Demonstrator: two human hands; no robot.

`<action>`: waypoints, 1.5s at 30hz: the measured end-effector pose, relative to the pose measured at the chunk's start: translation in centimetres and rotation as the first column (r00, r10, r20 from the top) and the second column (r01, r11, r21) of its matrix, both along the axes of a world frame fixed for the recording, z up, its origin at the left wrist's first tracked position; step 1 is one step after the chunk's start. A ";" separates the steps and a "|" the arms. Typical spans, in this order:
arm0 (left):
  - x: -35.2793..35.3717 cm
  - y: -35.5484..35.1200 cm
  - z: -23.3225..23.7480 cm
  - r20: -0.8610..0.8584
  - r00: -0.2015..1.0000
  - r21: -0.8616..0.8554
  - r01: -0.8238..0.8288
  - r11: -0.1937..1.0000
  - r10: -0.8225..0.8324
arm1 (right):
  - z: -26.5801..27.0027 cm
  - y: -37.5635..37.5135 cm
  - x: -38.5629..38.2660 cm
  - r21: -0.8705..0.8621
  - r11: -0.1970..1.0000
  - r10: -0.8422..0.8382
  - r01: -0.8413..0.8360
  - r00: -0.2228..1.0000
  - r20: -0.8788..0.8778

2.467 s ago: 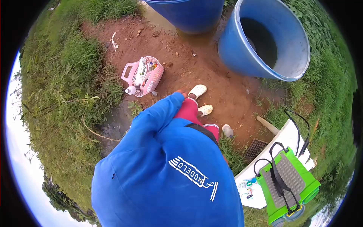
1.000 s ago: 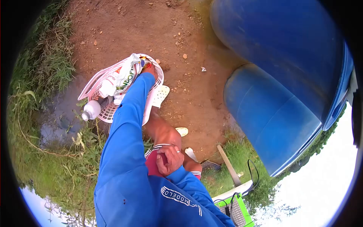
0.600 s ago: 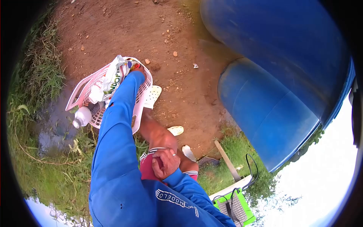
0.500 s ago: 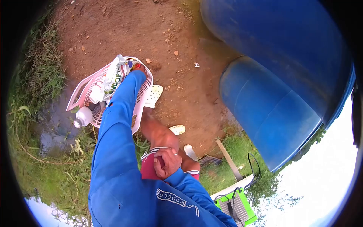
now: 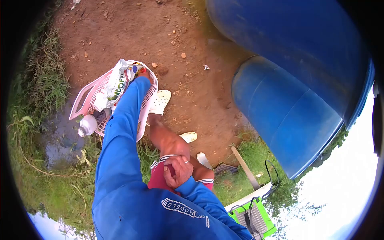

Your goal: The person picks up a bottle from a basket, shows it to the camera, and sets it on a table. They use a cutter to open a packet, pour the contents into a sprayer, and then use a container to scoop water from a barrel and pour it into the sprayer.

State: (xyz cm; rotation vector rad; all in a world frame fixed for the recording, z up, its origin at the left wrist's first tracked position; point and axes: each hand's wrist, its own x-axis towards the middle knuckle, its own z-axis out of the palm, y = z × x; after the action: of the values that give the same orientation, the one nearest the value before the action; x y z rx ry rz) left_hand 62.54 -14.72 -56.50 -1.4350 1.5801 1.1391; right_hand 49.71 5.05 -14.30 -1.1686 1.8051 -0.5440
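My left arm reaches down into a pink plastic basket point(image 5: 82, 100). My left hand point(image 5: 145, 73) is inside it by the far rim, next to a small colourful packet point(image 5: 141, 70); its fingers are mostly hidden. A white printed plastic bag point(image 5: 116, 89) and a white-capped bottle point(image 5: 88, 124) lie in the basket left of my arm, the bottle's neck tilted outward over the near side. Resting on my thigh, on the red shorts point(image 5: 158, 179), my right hand point(image 5: 178, 170) is loosely bent, with the thumb apart and nothing visible in it. It wears a ring.
Two large blue barrels point(image 5: 280, 116) fill the right. Reddish bare soil point(image 5: 132, 32) lies ahead, with grass point(image 5: 52, 188) and a puddle point(image 5: 64, 140) at left. My cream clogs point(image 5: 161, 102) stand beside the basket. A green-framed panel with cables point(image 5: 256, 220) is at lower right.
The view has shifted slightly. My left hand has moved a little within the basket, and more of it shows by the colourful packet. My right hand stays on the thigh.
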 end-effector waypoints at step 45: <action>-30.9 37.6 77.3 -0.963 0.232 -0.021 0.450 0.893 -0.139 | 34.6 34.1 -23.2 -0.255 0.203 -0.624 0.946 0.325 0.710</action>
State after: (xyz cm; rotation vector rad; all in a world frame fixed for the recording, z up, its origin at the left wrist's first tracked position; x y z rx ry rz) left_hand 31.69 22.88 20.76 -0.0203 2.1930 2.0501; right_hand 26.52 39.11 20.27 -0.1714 1.6819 -2.0947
